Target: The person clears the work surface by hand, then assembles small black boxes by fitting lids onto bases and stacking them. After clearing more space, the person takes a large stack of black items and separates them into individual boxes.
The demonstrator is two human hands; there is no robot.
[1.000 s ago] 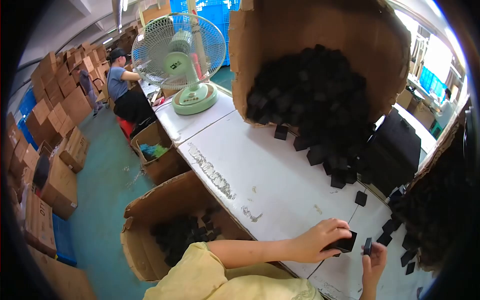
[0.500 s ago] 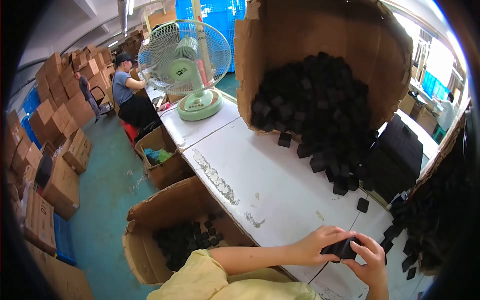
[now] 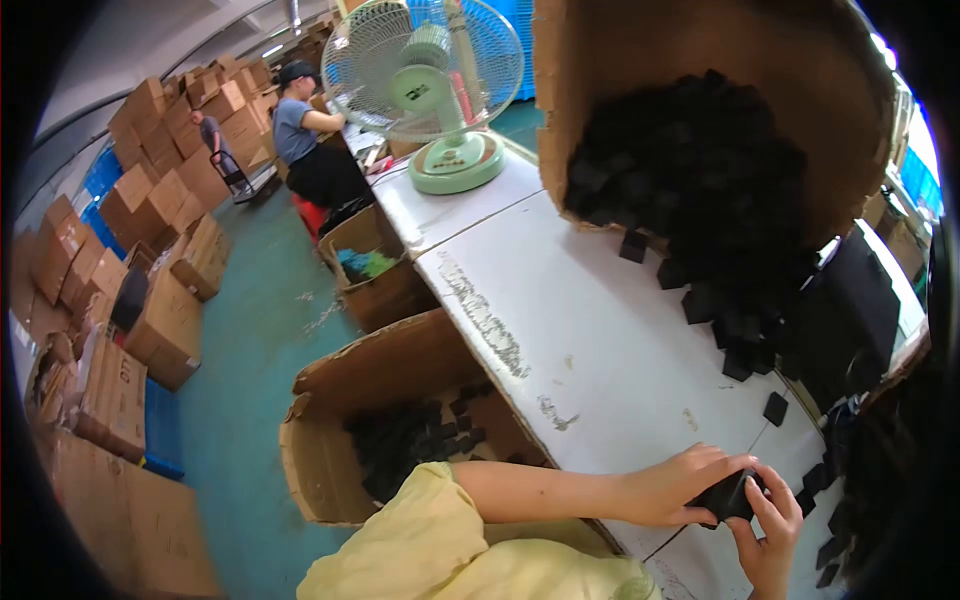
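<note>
White table [image 3: 560,330] is running through a warehouse of cartons. At its near edge, left hand [image 3: 680,487] and right hand [image 3: 770,520] are both gripping one small black box [image 3: 728,496]; the tipped carton [image 3: 700,110] is spilling more beyond.

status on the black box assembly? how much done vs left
Done: a partial layer of black pieces lies in the floor carton beside the table. In hand: left hand and right hand both grip one small black box. Left: a big heap of black pieces spills from the tipped carton, so most remains.
</note>
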